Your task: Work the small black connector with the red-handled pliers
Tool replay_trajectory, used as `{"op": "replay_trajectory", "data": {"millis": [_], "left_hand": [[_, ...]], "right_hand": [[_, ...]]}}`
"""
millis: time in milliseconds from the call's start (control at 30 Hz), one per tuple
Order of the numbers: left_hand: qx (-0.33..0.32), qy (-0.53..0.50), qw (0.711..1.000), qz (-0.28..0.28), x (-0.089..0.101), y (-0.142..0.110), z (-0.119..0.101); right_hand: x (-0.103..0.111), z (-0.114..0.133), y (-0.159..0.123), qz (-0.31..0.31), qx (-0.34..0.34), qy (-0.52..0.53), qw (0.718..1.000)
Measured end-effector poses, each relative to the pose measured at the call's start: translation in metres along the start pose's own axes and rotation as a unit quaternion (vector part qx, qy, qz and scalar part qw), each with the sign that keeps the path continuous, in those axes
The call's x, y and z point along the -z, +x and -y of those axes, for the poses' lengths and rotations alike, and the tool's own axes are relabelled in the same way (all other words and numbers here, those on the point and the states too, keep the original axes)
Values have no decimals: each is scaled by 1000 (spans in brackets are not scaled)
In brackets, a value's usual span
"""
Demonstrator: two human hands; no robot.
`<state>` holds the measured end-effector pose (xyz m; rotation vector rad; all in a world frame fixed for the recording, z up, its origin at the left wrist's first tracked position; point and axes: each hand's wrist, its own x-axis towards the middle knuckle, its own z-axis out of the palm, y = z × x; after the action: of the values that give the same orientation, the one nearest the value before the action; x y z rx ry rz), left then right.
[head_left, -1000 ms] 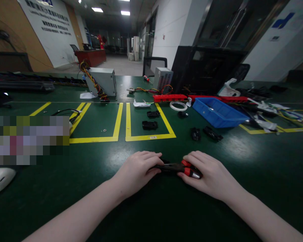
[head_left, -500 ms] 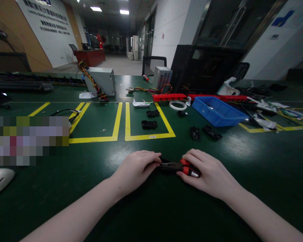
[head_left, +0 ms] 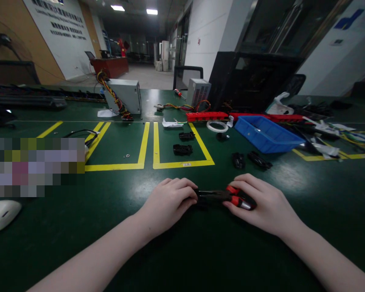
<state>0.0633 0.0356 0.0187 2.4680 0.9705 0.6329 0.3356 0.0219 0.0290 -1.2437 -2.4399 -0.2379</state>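
Red handles point(head_left: 237, 201) of the pliers point(head_left: 222, 195) fill the right hand point(head_left: 266, 205), its fingers point(head_left: 246, 184) clamped round them, while the left hand point(head_left: 168, 202) curls at the nose point(head_left: 209, 194), gripping what, if anything, is too dark to tell. Work there looks under way, not finished; beyond, on the green tabletop point(head_left: 200, 251), four black pieces point(head_left: 183, 150) lie untouched, two inside yellow tape point(head_left: 170, 165), two near the blue bin point(head_left: 278, 147).

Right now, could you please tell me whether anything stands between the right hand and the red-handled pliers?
Nothing visible does: the right hand holds the pliers directly by their handles. At the other end, the left hand is at the tips; what it may grip there is hidden.
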Motion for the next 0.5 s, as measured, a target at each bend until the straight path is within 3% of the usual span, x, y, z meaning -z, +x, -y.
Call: {"op": "replay_trajectory", "data": {"millis": [167, 500], "left_hand": [[3, 13, 1000, -20, -5, -1, 1], [13, -29, 999, -1, 0, -1, 3]], "right_hand": [[-2, 6, 1, -30, 35, 3, 999], [-4, 7, 4, 2, 25, 13, 1000]]}}
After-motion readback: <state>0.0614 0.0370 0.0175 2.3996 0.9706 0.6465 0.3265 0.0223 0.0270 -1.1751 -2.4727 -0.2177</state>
